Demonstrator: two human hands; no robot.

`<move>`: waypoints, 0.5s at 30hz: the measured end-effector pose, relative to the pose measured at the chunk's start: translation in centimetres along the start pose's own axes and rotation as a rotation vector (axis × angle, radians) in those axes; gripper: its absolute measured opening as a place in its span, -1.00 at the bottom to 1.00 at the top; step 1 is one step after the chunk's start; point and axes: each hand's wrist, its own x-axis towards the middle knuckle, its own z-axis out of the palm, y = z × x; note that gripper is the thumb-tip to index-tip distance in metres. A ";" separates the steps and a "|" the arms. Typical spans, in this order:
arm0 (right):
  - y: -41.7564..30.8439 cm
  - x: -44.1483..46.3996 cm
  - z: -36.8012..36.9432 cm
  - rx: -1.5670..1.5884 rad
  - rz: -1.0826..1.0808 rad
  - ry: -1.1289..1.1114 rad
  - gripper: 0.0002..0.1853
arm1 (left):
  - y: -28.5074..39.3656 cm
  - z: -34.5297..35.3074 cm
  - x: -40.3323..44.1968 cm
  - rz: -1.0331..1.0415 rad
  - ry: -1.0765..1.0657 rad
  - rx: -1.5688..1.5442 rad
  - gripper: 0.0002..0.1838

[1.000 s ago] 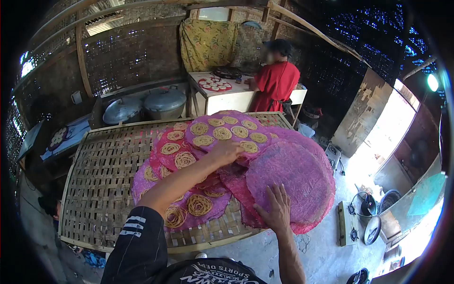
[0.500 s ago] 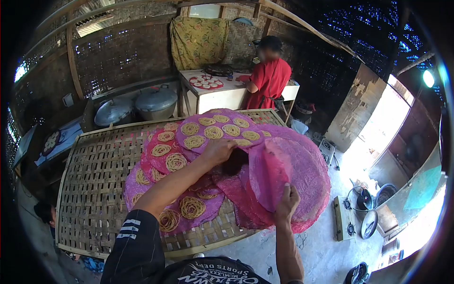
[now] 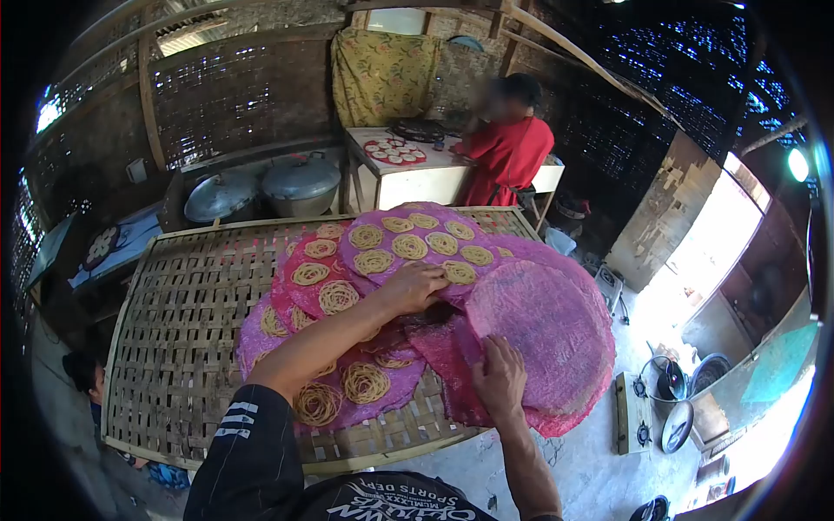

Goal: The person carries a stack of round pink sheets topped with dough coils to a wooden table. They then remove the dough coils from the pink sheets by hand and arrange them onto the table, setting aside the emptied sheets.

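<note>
A stack of round pink and purple sheets (image 3: 547, 326) lies on the right part of a woven bamboo rack (image 3: 187, 347). My right hand (image 3: 501, 373) is closed at the near left edge of the upper purple sheet. Left of the stack, my left hand (image 3: 415, 286) has its fingers pressed at the near edge of a purple sheet with coiled noodle rounds (image 3: 408, 247). More noodle rounds (image 3: 338, 297) sit on red and purple sheets beneath my left forearm. A dark gap shows between the two hands.
A person in red (image 3: 512, 152) stands at a white table (image 3: 417, 187) beyond the rack. Two large lidded pots (image 3: 301, 181) are at the back left. A stove (image 3: 634, 412) and pans are on the floor at the right. Another person's head (image 3: 82, 373) shows at the left edge.
My right hand first lay spread on the upper purple sheet, then folded its left part up; now that sheet lies flat again and the hand is closed at its edge. My left hand has hardly moved.
</note>
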 end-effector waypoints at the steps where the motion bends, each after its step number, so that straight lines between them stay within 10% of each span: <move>1: -0.1 0.2 -0.2 0.043 0.022 -0.012 -0.43 | -0.3 0.3 -0.4 0.040 0.035 0.026 -0.55; 15: -2.7 2.1 -1.0 0.141 0.097 -0.052 -0.47 | -6.2 -7.7 -0.1 -0.240 0.084 -0.235 -0.67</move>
